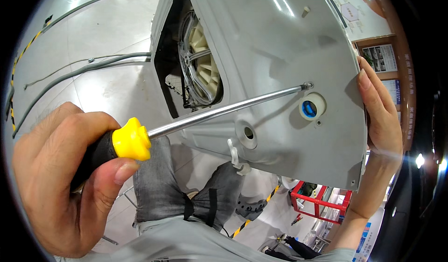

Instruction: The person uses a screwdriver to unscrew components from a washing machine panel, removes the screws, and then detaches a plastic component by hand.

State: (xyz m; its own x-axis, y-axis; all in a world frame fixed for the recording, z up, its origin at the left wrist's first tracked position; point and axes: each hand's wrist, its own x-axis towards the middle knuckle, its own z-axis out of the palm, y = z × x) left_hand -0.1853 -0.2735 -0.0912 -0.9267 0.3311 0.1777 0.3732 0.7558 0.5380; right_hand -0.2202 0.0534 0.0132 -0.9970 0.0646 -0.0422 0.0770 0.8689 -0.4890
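My left hand (60, 168) is closed round the black and yellow handle of a screwdriver (224, 109), with the thumb pressed beside the yellow collar. The long metal shaft reaches right, its tip meeting a small screw (308, 85) on a grey car door panel (280, 43). Just below the tip, a white plastic ring (318, 104) surrounds a hole with a blue part inside. At the panel's right edge, my right hand (382, 108) grips the rim; some of its fingers are hidden behind it.
A large opening in the panel shows a pale ribbed part (205, 61). A white clip (235, 155) juts from the lower edge. Grey cables (84, 68) run left over the tiled floor. A red frame (322, 206) stands at lower right, near yellow-black floor tape (242, 228).
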